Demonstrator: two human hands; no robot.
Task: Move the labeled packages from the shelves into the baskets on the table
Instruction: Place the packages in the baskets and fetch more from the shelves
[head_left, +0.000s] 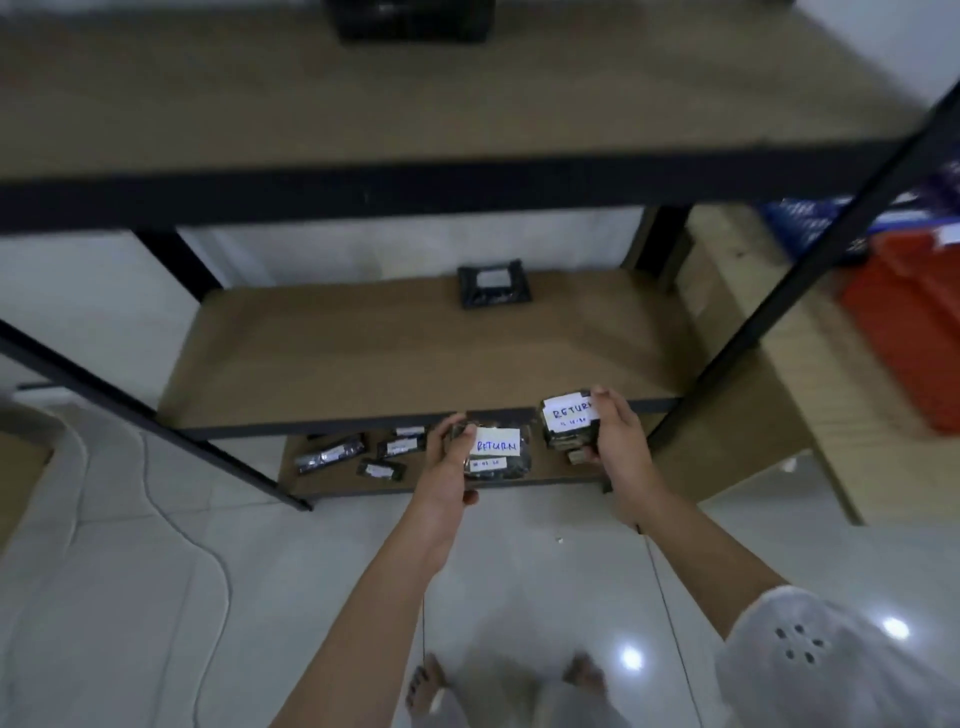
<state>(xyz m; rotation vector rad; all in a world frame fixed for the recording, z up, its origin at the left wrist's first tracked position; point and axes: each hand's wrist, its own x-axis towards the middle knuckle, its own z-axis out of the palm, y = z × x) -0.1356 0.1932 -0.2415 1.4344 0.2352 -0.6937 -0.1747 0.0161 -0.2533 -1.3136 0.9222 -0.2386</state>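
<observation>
Left hand (449, 460), right hand (618, 439) hold "RETURN" packages (497, 457).

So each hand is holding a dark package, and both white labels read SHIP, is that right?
One thing is off. The head view shows the left hand holding the lower package and the right hand the upper package; both are marked RETURN, not SHIP.

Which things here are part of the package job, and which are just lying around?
Job: left RETURN package in left hand; right RETURN package in right hand; small labeled packages, bottom shelf; labeled package, middle shelf; orange basket; blue basket.
Lying about: white cable on floor; small scrap on floor.
</observation>
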